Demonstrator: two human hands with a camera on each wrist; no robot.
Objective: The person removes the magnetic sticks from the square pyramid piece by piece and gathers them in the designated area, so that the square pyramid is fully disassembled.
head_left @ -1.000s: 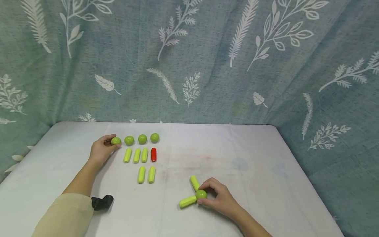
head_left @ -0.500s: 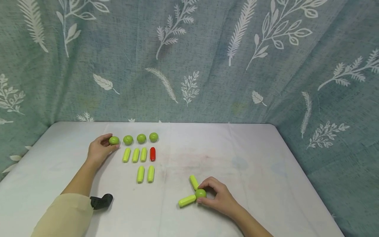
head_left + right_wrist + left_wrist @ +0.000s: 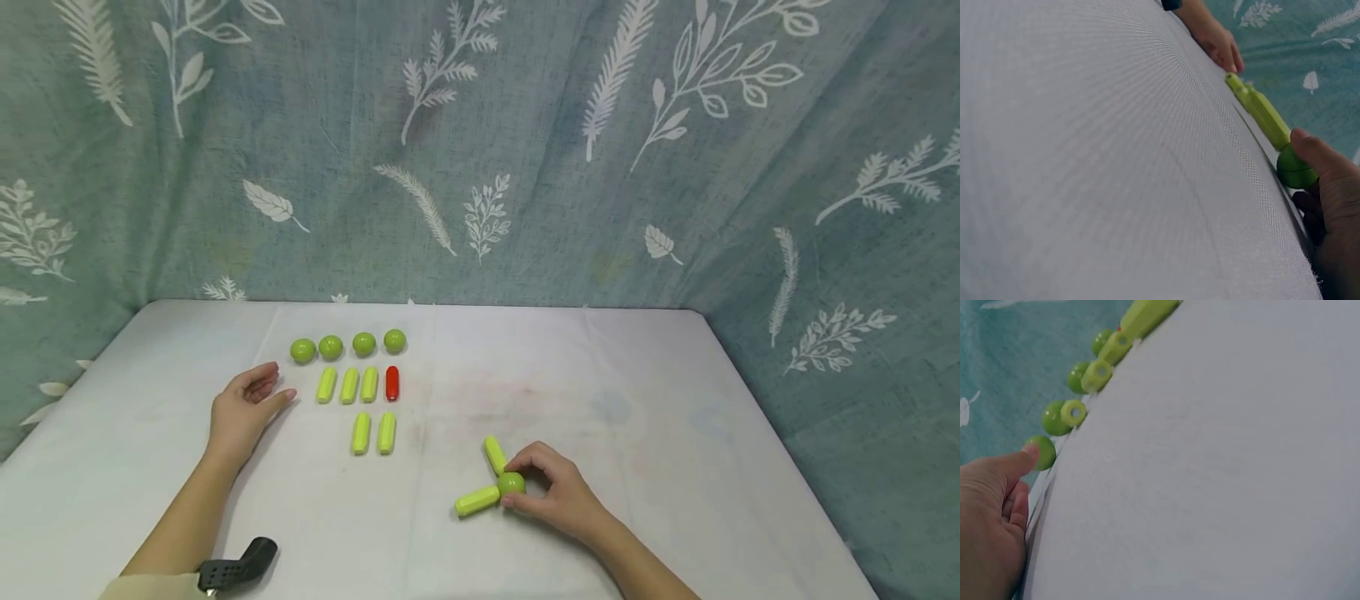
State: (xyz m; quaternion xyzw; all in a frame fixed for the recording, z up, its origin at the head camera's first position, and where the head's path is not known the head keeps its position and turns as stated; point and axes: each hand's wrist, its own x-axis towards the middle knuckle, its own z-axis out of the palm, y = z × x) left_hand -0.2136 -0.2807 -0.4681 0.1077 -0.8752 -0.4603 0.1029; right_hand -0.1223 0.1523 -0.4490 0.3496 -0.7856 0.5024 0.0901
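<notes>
My right hand (image 3: 558, 493) pinches a green ball (image 3: 512, 484) between thumb and fingers, low at the table. Two yellow-green sticks (image 3: 477, 501) meet that ball and spread from it, one to the left and one up-left. My left hand (image 3: 243, 412) is apart from the things around it, fingers loosely bent and holding nothing. Just beyond its fingertips, a green ball (image 3: 303, 351) sits at the left end of a row of similar balls (image 3: 363, 344). In the left wrist view the thumb overlaps the end ball (image 3: 1044, 454).
Below the balls stand three yellow-green sticks (image 3: 348, 386) and a red stick (image 3: 392, 383) in a row. Two more yellow-green sticks (image 3: 362, 434) lie nearer. A black wrist-worn device (image 3: 238, 567) is on the left forearm. Patterned cloth (image 3: 450, 167) hangs behind the white table (image 3: 675, 433).
My left hand has let go of the end ball and drawn back toward me, leaving the ball closer to its row. The right hand keeps its pinch in about the same place.
</notes>
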